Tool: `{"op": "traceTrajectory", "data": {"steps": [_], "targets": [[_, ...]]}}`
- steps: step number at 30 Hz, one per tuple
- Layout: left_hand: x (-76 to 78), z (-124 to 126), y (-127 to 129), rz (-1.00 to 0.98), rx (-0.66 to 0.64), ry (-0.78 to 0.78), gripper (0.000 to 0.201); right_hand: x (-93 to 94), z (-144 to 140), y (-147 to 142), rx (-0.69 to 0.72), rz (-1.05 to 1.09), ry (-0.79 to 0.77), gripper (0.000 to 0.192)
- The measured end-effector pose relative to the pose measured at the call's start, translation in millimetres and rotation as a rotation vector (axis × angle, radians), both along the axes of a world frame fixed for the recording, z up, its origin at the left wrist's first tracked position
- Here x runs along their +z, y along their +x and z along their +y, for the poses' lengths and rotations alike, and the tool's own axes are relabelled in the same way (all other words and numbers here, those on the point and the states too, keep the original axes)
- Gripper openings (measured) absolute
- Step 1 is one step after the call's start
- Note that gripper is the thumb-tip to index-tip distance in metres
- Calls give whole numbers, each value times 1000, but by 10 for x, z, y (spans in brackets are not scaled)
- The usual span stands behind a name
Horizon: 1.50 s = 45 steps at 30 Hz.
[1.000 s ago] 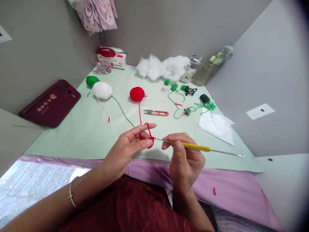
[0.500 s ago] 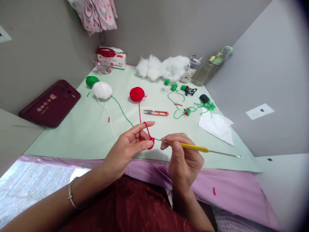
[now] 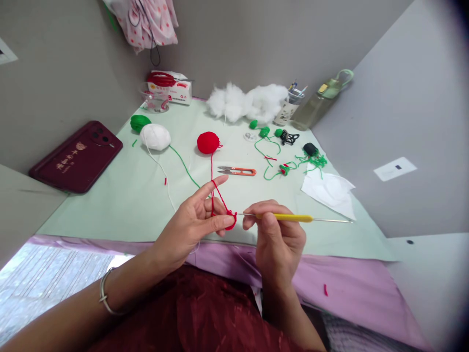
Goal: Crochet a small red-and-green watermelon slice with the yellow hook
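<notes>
Between the thumb and fingers of my left hand is a small red crochet piece. Its red yarn passes over my raised index finger and runs back to a red yarn ball. My right hand grips a crochet hook by its yellow handle, pen-like. The hook's near tip points left at the edge of the red piece; whether it is inside a stitch I cannot tell. Orange-handled thread snips lie just beyond my hands.
White yarn and green yarn sit at left, near a dark red phone. White stuffing, a pen cup and a bottle stand at the back. Green crochet pieces and white cloth lie right.
My left index finger has tilted back, drawing the yarn into a longer slant. The hook has levelled, its far end rising and shifting left. The red piece has turned slightly.
</notes>
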<state>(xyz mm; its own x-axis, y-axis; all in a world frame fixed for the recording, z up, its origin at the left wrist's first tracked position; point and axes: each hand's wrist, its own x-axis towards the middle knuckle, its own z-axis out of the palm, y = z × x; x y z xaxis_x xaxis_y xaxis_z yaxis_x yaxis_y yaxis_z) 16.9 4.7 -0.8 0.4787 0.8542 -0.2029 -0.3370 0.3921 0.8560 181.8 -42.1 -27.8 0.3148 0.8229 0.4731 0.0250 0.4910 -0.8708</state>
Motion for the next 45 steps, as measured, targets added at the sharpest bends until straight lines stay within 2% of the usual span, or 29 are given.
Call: {"op": "traceTrajectory", "data": {"steps": [7,16,18,21,23,25,28,34,40,45], "targets": [[24,9,-24,11,-54,-19,98,-20,18,22,50,98,-17,17],[71,63,-69,22,-165,-10,121,25,49,-10,136,186,-14,19],[69,54,-54,14,-153,-8,120,0,16,-24,102,74,14,20],[51,13,-10,-11,-72,1,116,-96,-45,-55,-144,-353,136,22],[35,-13,15,-43,-43,-13,110,-176,-65,-72,-289,-598,250,32],[22,-23,27,-68,-67,-66,100,-232,-57,-75,-344,-639,319,38],[17,-10,30,-77,-92,-124,94,-230,-23,-55,-307,-537,292,37],[39,-12,54,-55,-52,-65,105,-133,8,-52,-159,-321,204,26],[10,-32,50,-36,-17,-59,103,-166,22,-101,-57,-38,79,19],[2,-26,49,-28,-10,-64,104,-180,30,-95,-7,43,38,17]]}}
